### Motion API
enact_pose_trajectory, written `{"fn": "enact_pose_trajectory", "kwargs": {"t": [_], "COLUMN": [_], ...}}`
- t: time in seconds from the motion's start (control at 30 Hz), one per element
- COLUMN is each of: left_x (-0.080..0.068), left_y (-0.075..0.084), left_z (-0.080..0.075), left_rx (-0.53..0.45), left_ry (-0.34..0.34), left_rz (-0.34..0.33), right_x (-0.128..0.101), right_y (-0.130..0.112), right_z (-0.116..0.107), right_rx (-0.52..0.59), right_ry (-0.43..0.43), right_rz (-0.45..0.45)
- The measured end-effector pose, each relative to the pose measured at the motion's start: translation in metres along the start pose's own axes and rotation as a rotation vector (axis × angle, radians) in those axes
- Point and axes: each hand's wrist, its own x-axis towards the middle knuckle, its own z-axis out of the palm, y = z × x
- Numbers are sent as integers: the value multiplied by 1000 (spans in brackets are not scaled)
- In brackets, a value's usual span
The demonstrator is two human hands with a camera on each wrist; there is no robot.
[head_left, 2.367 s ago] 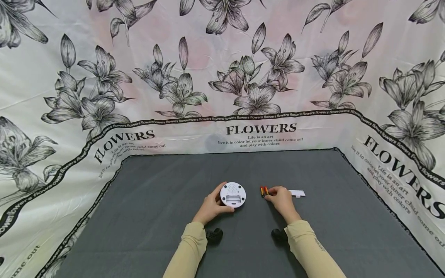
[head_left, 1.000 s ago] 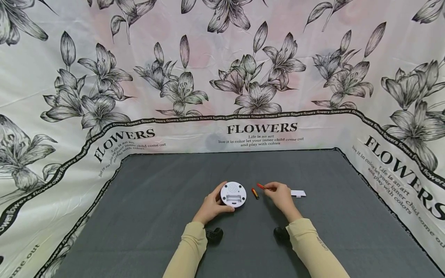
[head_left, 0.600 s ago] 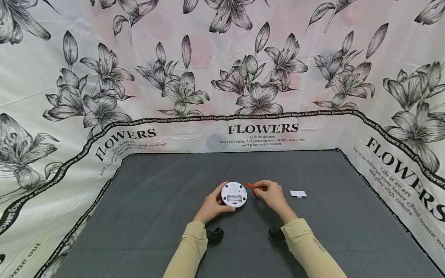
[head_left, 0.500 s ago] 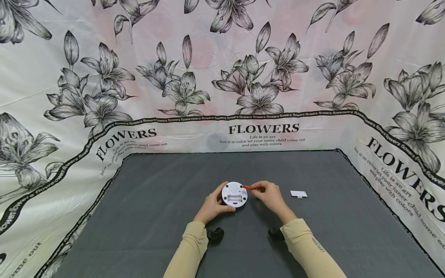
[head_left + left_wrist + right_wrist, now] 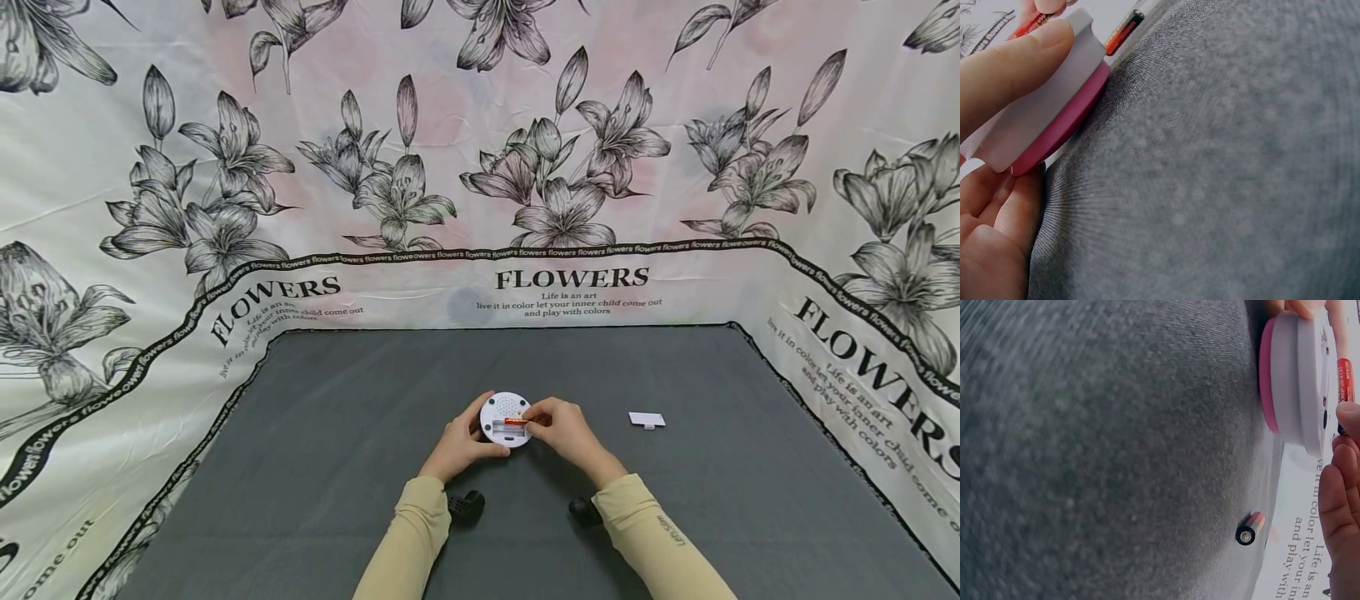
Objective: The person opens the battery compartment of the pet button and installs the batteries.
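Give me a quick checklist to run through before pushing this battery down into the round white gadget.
1. Left hand grips the round device steady on the mat: ok.
2. Right hand pinches the red battery: ok.
3. Battery lies over the open compartment: ok.
4. Battery polarity matches the compartment marks: cannot tell, too small.
5. Second battery lies loose on the grey mat beside the device, within reach: ok.
6. White cover piece lies apart on the mat, right of the hands: ok.
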Motion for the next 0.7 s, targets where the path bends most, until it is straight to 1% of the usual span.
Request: {"fn": "enact_pose_trajectory", "kwargs": {"t": [0.13,0.37,0.7], "left_x": [0,1,1], "left_y": [0,-2,-2], "left_z": [0,-1,-3], "left_rx": [-16,-23,-38], "left_ry": [-9,-6,-13], "left_rz": [-3,-9,-3], "right_x": [0,2,5], "right_y": [1,-3,-4], "right_z": [4,9,10], "right_rx": [-22,-46,-41], "right_ry": [-5,-34,-44], "right_rz": [-17,20,-2]}}
